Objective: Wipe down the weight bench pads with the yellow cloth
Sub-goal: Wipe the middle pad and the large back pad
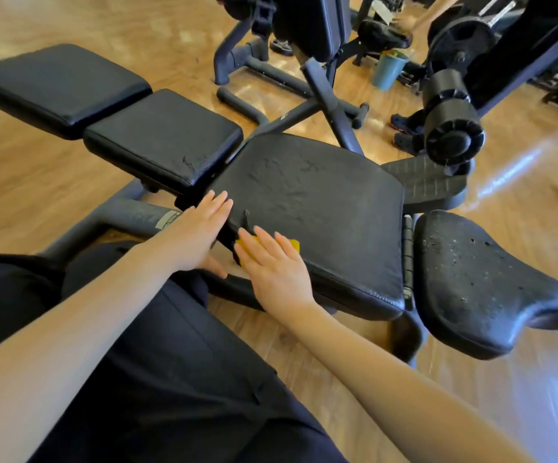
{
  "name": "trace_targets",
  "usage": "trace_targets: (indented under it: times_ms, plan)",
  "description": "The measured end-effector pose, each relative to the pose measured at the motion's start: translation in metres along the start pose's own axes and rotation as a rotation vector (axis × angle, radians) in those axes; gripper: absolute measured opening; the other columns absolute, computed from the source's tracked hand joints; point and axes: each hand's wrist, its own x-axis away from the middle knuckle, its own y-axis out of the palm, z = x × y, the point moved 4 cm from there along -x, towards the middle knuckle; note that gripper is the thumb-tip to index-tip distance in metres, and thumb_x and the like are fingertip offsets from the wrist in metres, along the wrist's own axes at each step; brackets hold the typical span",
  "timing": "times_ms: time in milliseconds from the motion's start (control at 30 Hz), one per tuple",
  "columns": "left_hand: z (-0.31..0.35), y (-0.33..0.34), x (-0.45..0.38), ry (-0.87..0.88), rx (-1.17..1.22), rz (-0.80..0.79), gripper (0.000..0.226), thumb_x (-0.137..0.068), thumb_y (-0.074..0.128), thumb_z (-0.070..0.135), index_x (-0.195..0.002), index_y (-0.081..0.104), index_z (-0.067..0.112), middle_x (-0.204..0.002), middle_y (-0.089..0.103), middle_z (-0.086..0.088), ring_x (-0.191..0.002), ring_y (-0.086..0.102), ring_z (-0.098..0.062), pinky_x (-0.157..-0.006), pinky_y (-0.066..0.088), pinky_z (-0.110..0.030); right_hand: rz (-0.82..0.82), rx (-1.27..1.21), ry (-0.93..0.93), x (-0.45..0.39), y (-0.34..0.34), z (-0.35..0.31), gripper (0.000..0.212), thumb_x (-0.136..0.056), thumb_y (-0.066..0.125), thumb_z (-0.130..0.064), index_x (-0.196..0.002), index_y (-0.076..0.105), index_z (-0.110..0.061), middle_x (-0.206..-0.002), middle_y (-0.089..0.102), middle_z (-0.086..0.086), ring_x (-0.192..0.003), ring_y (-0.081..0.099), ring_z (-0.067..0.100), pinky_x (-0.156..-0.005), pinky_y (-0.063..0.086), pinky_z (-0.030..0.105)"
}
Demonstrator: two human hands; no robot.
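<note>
A worn black bench pad (317, 202) lies in the middle, its surface cracked and wrinkled. My right hand (275, 262) lies flat on its near left edge, pressing the yellow cloth (293, 244) against the pad; only small bits of cloth show past the fingers. My left hand (200, 232) rests open against the pad's left corner, fingers spread, holding nothing. Two more black pads (164, 138) (57, 85) stretch away to the left. A pitted black seat pad (484, 285) sits to the right.
Grey frame tubes (130, 215) run under the bench by my dark-trousered knees (157, 355). Behind stand another machine (311, 25), a blue bucket (387, 70), a weight arm with black rollers (451, 125), and another person's feet (404, 125) on the wooden floor.
</note>
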Motion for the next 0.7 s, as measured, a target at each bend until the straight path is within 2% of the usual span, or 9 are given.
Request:
trace_targets:
  times_ms: [100, 233, 400, 467, 567, 700]
  plan:
    - [-0.003, -0.001, 0.001, 0.026, -0.028, 0.017, 0.125, -0.064, 0.078, 0.05, -0.149, -0.003, 0.007, -0.158, -0.009, -0.008, -0.145, -0.01, -0.024, -0.117, 0.014, -0.046, 0.006, 0.048, -0.077, 0.006, 0.003, 0.006, 0.048, -0.08, 0.057, -0.014, -0.127, 0.053, -0.017, -0.135, 0.052, 0.003, -0.127, 0.047, 0.024, -0.104, 0.037, 0.041]
    - [-0.008, 0.002, 0.001, 0.046, -0.036, 0.037, 0.122, -0.066, 0.076, 0.051, -0.149, -0.003, 0.01, -0.158, -0.009, -0.005, -0.145, -0.01, -0.023, -0.116, 0.013, -0.045, 0.05, 0.084, -0.019, 0.063, -0.003, 0.039, 0.064, -0.075, 0.071, -0.011, -0.133, 0.043, -0.018, -0.139, 0.048, 0.004, -0.128, 0.045, 0.025, -0.107, 0.033, 0.042]
    - [-0.004, 0.0, 0.006, 0.051, -0.037, 0.052, 0.118, -0.07, 0.076, 0.047, -0.149, -0.002, 0.009, -0.158, -0.007, -0.007, -0.145, -0.008, -0.024, -0.116, 0.013, -0.044, 0.172, -0.015, 0.165, 0.118, -0.016, 0.074, 0.042, -0.087, 0.049, -0.019, -0.129, 0.043, -0.019, -0.134, 0.051, 0.007, -0.126, 0.042, 0.024, -0.104, 0.039, 0.045]
    - [0.001, 0.0, 0.006, 0.035, -0.044, 0.058, 0.117, -0.07, 0.076, 0.047, -0.149, 0.0, 0.006, -0.158, -0.005, -0.011, -0.145, -0.007, -0.028, -0.115, 0.013, -0.044, 0.209, -0.038, 0.205, 0.115, -0.018, 0.069, 0.042, -0.086, 0.054, -0.013, -0.127, 0.045, -0.017, -0.131, 0.055, 0.009, -0.124, 0.044, 0.025, -0.103, 0.04, 0.046]
    - [0.009, 0.001, 0.005, -0.009, -0.07, 0.052, 0.12, -0.068, 0.075, 0.053, -0.148, 0.0, 0.004, -0.157, -0.004, -0.016, -0.144, -0.007, -0.034, -0.115, 0.014, -0.045, 0.136, -0.005, 0.134, 0.083, -0.017, 0.049, 0.053, -0.077, 0.069, -0.007, -0.126, 0.052, -0.016, -0.131, 0.056, 0.007, -0.123, 0.05, 0.028, -0.103, 0.038, 0.045]
    - [0.019, 0.003, -0.001, 0.002, -0.124, 0.016, 0.118, -0.069, 0.067, 0.063, -0.149, 0.002, 0.005, -0.156, -0.002, -0.018, -0.144, -0.007, -0.036, -0.115, 0.012, -0.048, 0.018, 0.03, 0.023, 0.035, -0.009, 0.025, 0.064, -0.07, 0.076, -0.016, -0.129, 0.05, -0.017, -0.136, 0.052, 0.004, -0.125, 0.049, 0.025, -0.104, 0.037, 0.04]
